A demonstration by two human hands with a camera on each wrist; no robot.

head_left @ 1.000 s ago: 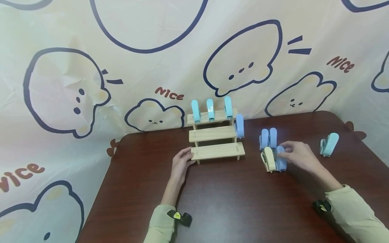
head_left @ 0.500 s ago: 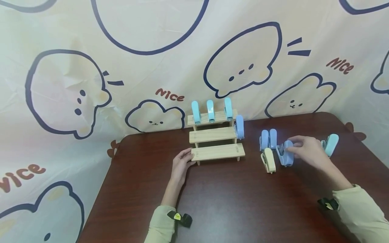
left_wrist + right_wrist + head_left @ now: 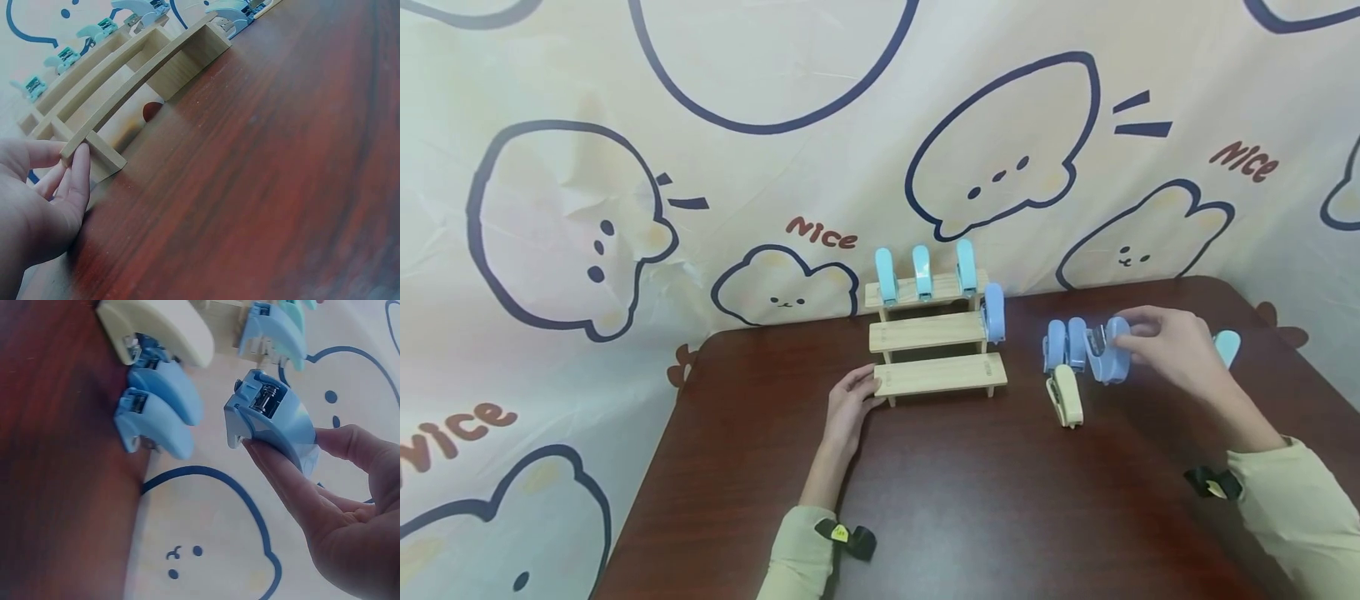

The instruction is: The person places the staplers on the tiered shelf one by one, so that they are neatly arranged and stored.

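Note:
My right hand (image 3: 1172, 346) pinches a blue stapler (image 3: 1108, 352) between thumb and fingers, close beside two other blue staplers (image 3: 1065, 345). In the right wrist view the held blue stapler (image 3: 272, 415) is tilted, its spring showing. A cream stapler (image 3: 1065, 396) lies in front of that pair. My left hand (image 3: 850, 408) grips the left end of the lowest step of a three-step wooden rack (image 3: 940, 377); in the left wrist view thumb and fingers pinch the board's corner (image 3: 78, 140).
Three turquoise staplers (image 3: 922, 271) stand on the rack's top step. One blue stapler (image 3: 994, 312) stands at the right end of the middle step. Another turquoise stapler (image 3: 1227, 346) is partly hidden behind my right hand. A patterned cloth (image 3: 775, 183) hangs behind the brown table (image 3: 970, 500).
My right hand has drawn the blue stapler away from beside the cream one and carried it rightward and back, close to the other two blue staplers. My left hand stays on the rack.

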